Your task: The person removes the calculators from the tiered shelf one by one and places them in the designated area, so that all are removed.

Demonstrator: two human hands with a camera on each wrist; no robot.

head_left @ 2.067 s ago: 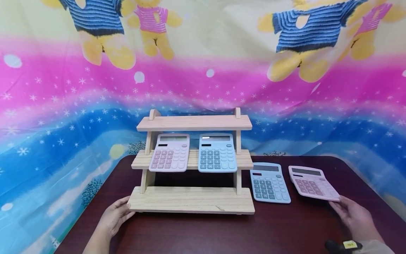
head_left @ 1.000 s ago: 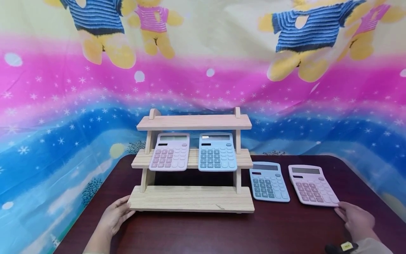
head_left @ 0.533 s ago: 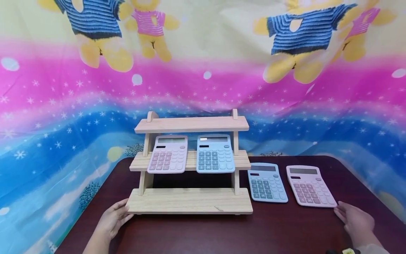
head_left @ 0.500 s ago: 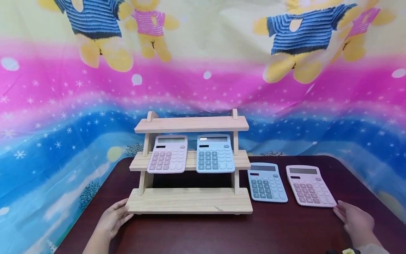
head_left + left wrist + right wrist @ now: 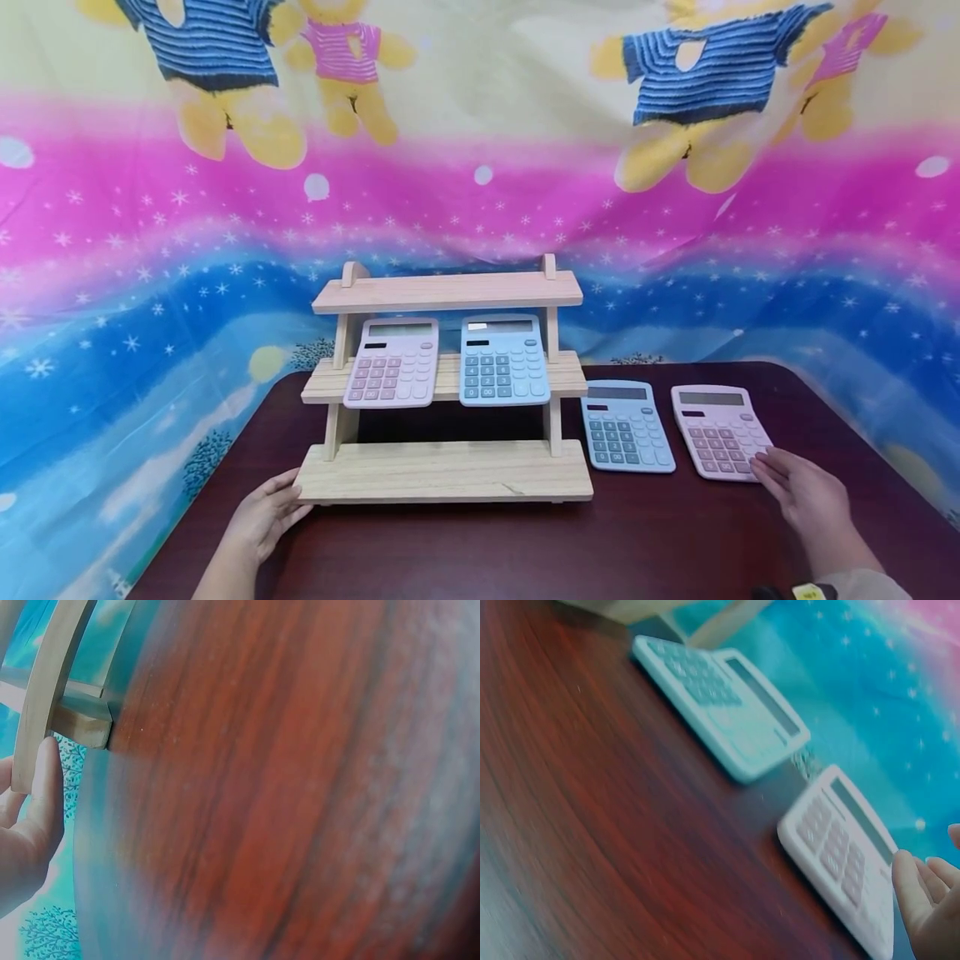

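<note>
At the right hand (image 5: 806,496), a pale-pink rectangular calculator (image 5: 720,433) has dusty-pink number keys; inward, a pale-blue rectangular calculator (image 5: 627,427) has grey-blue ones. The three-tier wooden stand (image 5: 442,472) at the left hand (image 5: 262,517) is light tan, grain-streaked. Under both hands, the wood-grained table (image 5: 525,550) is dark red-brown; beyond, the cloth backdrop (image 5: 420,192) carries pink and blue bands with white snowflakes.

Upright three-tier wooden shelf (image 5: 442,472) left of the rightmost, face-up pink calculator (image 5: 718,427)

We are seeing even light in the head view; at left wrist, pale glare is hazing the dark-red wood-grained tabletop (image 5: 255,787); at right wrist, blur is softening the pale-pink rectangular plastic calculator (image 5: 841,859).
</note>
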